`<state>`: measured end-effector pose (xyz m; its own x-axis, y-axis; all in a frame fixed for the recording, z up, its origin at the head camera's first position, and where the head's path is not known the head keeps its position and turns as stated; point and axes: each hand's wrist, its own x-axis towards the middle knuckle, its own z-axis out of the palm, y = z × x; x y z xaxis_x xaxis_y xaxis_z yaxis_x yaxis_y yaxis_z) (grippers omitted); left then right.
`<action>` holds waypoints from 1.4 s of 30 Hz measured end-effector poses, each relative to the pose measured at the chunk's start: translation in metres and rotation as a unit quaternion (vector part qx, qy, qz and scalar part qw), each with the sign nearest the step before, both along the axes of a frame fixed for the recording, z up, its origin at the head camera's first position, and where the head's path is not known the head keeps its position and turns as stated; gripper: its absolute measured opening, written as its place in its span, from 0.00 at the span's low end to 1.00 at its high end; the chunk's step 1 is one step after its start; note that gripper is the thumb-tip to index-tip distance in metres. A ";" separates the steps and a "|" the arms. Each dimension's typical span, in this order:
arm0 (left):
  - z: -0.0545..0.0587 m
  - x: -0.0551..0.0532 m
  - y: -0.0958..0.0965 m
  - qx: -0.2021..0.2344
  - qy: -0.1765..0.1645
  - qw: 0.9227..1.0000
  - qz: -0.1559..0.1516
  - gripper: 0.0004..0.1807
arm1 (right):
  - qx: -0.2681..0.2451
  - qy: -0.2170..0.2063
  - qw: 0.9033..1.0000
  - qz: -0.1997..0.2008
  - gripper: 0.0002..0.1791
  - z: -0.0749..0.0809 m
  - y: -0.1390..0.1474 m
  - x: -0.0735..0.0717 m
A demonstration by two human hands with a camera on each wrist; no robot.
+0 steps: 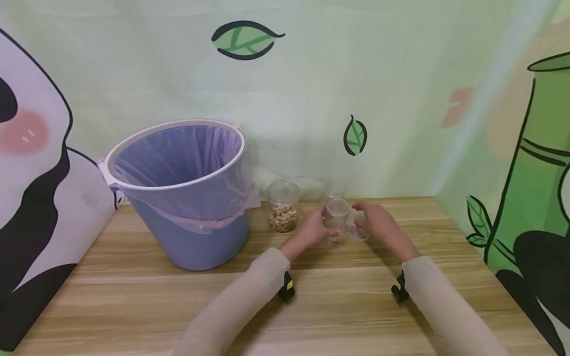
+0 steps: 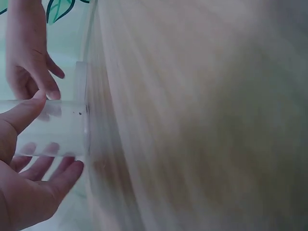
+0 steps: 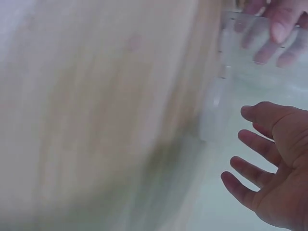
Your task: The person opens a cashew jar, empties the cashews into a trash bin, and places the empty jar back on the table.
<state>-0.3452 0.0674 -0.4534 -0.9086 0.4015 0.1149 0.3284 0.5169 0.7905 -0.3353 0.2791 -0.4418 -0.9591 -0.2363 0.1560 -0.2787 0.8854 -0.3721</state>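
Observation:
My left hand point(image 1: 312, 228) grips a clear, empty plastic jar point(image 1: 337, 215) that stands upright on the table, thumb on one side and fingers on the other. In the left wrist view the see-through jar point(image 2: 60, 127) shows the fingers behind its wall. A clear round lid point(image 1: 358, 233) lies on the table just right of the jar. My right hand point(image 1: 377, 223) hovers by the lid with its fingers spread and nothing held. From the right wrist, the lid point(image 3: 214, 110) appears a short way past those fingertips point(image 3: 246, 111).
Left of the jar stands a lidded jar of cashews point(image 1: 283, 212). Another clear container point(image 1: 336, 190) is behind the gripped jar, near the backdrop. A large blue bin point(image 1: 200, 247) with a pink liner takes up the table's left side. Printed cloth point(image 1: 303, 89) closes off the back.

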 end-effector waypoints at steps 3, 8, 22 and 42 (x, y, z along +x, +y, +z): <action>-0.001 0.000 -0.002 -0.014 0.010 1.000 -0.016 0.40 | 0.001 0.012 1.000 0.004 0.24 0.012 0.000 0.004; 0.004 0.007 -0.012 -0.051 0.024 0.997 -0.043 0.37 | 0.007 0.029 1.000 0.008 0.25 0.033 -0.001 0.010; 0.040 0.035 -0.098 -0.083 0.024 0.996 -0.023 0.23 | 0.004 0.074 0.996 0.040 0.24 0.089 -0.037 0.037; 0.011 0.017 -0.121 0.127 0.085 0.984 0.097 0.58 | -0.035 0.041 0.995 0.089 0.25 0.097 -0.105 0.020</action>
